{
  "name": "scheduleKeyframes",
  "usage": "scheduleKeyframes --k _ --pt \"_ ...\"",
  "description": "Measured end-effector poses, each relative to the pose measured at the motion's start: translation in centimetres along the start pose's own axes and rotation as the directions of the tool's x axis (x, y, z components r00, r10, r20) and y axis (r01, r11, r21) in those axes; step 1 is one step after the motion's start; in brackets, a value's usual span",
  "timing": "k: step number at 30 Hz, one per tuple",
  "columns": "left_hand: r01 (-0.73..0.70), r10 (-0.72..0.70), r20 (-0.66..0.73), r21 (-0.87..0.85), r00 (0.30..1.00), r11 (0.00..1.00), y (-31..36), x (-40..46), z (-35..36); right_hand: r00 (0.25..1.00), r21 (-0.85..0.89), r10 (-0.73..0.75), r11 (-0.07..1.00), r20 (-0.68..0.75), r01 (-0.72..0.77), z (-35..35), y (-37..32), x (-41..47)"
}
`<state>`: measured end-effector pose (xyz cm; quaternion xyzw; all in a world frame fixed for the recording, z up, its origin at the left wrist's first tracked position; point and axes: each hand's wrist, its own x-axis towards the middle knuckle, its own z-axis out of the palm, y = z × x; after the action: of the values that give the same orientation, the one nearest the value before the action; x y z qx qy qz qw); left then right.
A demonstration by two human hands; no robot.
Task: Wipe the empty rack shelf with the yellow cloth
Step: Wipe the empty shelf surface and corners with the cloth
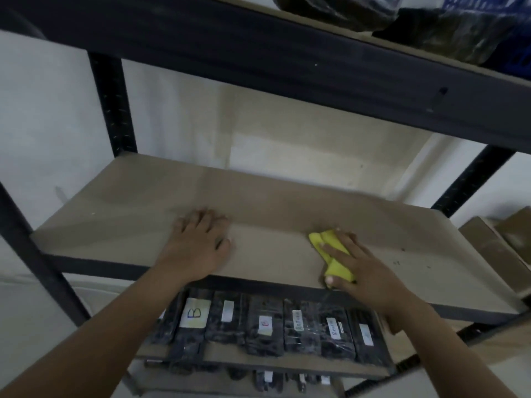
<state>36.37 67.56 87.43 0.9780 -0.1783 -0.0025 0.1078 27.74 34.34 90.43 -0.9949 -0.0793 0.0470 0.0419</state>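
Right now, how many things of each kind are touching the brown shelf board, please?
Hands: 2, left hand flat on the shelf and right hand pressing the cloth.
Yellow cloth: 1
Total: 3

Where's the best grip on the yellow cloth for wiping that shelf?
Probably from above, palm flat over the middle of the yellow cloth, as the right hand has it: the cloth lies bunched flat on the shelf, so there is no edge to pinch.
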Motion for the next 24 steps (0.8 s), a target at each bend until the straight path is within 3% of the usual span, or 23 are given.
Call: scheduleKeyframes --k 9,13,18,24 --pt "0.000 0.003 -0.042 0.090 0.999 0.996 0.0 0.0 0.2 0.965 0.067 0.248 0.968 -0.086 -0.243 0.4 1.1 12.3" --pt "-0.016 0.025 -0.070 0.114 0.997 0.993 -0.3 0.0 0.4 0.936 0.056 0.285 0.958 -0.206 -0.280 -0.3 0.2 18.6" --pt "-0.028 0.038 -0.077 0.129 0.996 0.991 -0.3 0.0 0.3 0.980 0.075 0.032 0.997 -0.197 -0.017 -0.1 -4.7 21.9" --pt "-0.032 0.036 -0.066 0.058 0.997 0.998 -0.6 -0.1 0.1 0.906 0.253 -0.324 0.884 -0.273 0.392 0.6 -6.6 14.7"
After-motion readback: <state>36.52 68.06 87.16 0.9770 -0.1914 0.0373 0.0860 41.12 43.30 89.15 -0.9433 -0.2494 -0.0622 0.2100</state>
